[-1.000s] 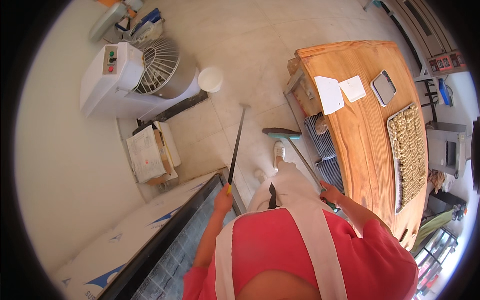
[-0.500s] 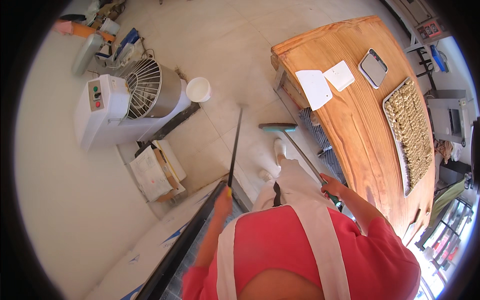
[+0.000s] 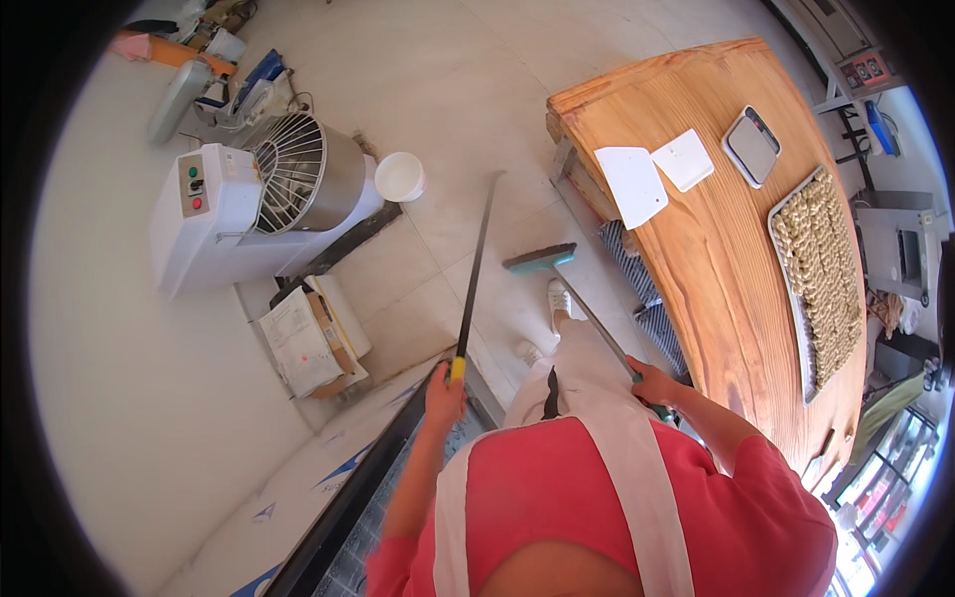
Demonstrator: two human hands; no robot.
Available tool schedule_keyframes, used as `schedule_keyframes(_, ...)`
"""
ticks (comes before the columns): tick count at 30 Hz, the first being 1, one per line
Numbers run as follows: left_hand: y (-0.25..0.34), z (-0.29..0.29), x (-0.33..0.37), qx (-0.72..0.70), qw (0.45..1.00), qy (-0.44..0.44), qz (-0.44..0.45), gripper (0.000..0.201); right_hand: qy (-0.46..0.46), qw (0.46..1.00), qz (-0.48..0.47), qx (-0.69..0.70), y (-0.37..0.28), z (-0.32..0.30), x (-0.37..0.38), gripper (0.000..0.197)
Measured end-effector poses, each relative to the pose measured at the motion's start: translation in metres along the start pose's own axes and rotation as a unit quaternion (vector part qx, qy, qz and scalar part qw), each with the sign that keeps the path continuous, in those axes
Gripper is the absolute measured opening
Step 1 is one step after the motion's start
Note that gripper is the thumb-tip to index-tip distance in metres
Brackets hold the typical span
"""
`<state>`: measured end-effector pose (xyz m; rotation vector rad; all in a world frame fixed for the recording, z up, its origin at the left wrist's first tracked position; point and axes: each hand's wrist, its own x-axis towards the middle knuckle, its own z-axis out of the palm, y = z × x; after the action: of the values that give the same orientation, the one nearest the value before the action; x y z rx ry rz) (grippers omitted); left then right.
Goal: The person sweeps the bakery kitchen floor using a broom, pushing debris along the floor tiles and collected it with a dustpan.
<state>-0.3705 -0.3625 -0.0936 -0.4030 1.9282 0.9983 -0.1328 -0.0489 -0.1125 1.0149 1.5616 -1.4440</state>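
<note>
Left hand [image 3: 445, 390] wrapped shut around the yellow-tipped end of a long dark handle [image 3: 472, 274], held out ahead so the far end meets the tiled floor [image 3: 438, 60] beside the white bucket [image 3: 400, 176]. Right hand [image 3: 652, 381] closed on the shaft of a green-headed broom [image 3: 540, 260], angled down so the head rests on the floor just ahead of a white shoe [image 3: 559, 298], close beside the wooden counter [image 3: 716, 279]. Fingers of both hands curled tight, nothing loose. On the counter: a long tray [image 3: 796, 298] filled with rows of small pale pieces, two white scrapers [image 3: 657, 171], a small scale [image 3: 752, 145]. Bucket's contents hidden; mixer bowl [image 3: 310, 179] behind a wire guard, inside unclear.
</note>
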Motion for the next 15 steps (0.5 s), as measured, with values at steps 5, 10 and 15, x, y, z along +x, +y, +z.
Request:
schedule_keyframes(5, -0.027, -0.006, -0.056, -0.065, 0.997, -0.038, 0.023, 0.033, 0.011, 1.000, -0.015, 0.008, -0.015, 0.026, 0.070, 0.065)
schedule_keyframes(10, -0.059, 0.006, -0.075, -0.102, 0.992, 0.043, 0.067, 0.031, 0.101, 0.989, -0.097, -0.041, -0.113, 0.023, 0.194, 0.056)
schedule_keyframes(15, -0.091, 0.016, -0.077, -0.157, 0.981, 0.106, 0.042, 0.034, 0.048, 0.966, -0.156, 0.200, -0.213, -0.004, 0.248, 0.059)
